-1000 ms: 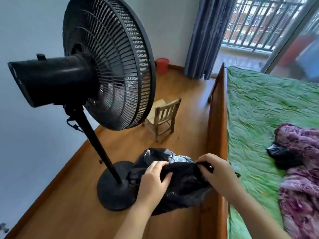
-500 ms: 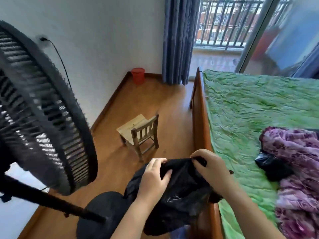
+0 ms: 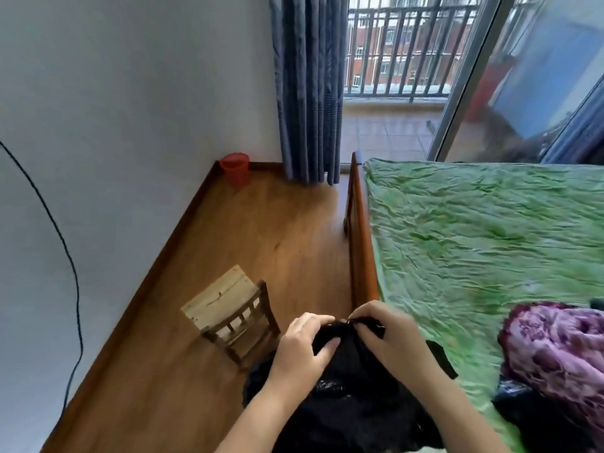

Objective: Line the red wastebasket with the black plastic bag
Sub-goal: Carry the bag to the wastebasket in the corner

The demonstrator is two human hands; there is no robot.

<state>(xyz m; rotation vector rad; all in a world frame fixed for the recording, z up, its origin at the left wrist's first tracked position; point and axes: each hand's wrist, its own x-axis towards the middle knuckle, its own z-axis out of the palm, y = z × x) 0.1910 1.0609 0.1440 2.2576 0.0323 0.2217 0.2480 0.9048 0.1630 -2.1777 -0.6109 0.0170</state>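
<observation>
The black plastic bag (image 3: 353,393) hangs crumpled in front of me, low in the middle of the view. My left hand (image 3: 302,349) grips its upper edge, thumb on the front of the film. My right hand (image 3: 384,335) pinches the same edge just to the right, and the two hands nearly touch. The red wastebasket (image 3: 234,168) stands upright far off in the room's corner, against the wall and left of the curtain. Its inside looks empty from here.
A small wooden chair (image 3: 233,313) stands on the wood floor between me and the basket. The bed's wooden side rail (image 3: 361,256) and green cover (image 3: 483,243) fill the right, with a purple blanket (image 3: 555,351). A black cable (image 3: 70,266) hangs down the left wall.
The view has advanced past the standing fan, which is out of sight now. The chair and red wastebasket are nearer. Both hands have come closer together on the bag's top edge.
</observation>
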